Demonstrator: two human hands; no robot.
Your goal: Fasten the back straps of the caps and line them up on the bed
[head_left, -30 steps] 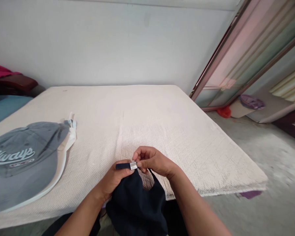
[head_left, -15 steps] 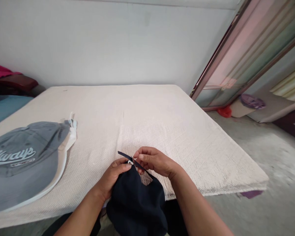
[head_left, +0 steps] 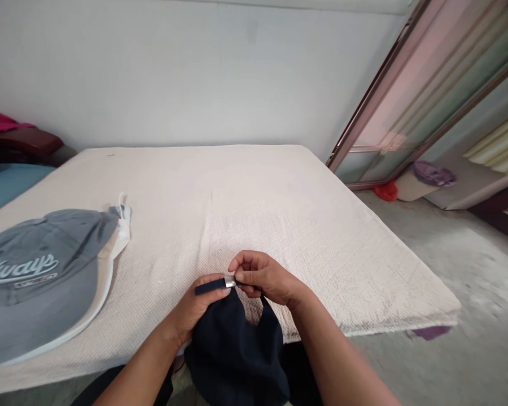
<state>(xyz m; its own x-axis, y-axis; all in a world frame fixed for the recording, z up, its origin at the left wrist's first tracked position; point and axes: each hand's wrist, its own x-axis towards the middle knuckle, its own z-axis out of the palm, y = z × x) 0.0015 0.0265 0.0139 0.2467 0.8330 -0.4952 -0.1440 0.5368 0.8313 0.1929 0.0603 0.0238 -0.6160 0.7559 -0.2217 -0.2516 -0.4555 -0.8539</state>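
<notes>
A dark navy cap (head_left: 237, 349) hangs over the near edge of the bed, its back opening turned up towards me. My left hand (head_left: 195, 307) grips the cap's back edge and pinches the dark strap (head_left: 207, 288) beside its small silver buckle (head_left: 229, 282). My right hand (head_left: 262, 278) is closed in a pinch on the strap just right of the buckle. The strap's loose end sticks out to the left, past my left thumb.
A grey cap (head_left: 34, 270) with white lettering lies on a white cap (head_left: 105, 270) at the left of the cream bed cover (head_left: 245, 197). Folded red and blue cloth sits far left. A glass sliding door (head_left: 427, 96) and concrete floor are on the right.
Half a second ago the strap end pointed up and left with the buckle half hidden. Now the strap lies level again and the silver buckle shows between my fingertips.
</notes>
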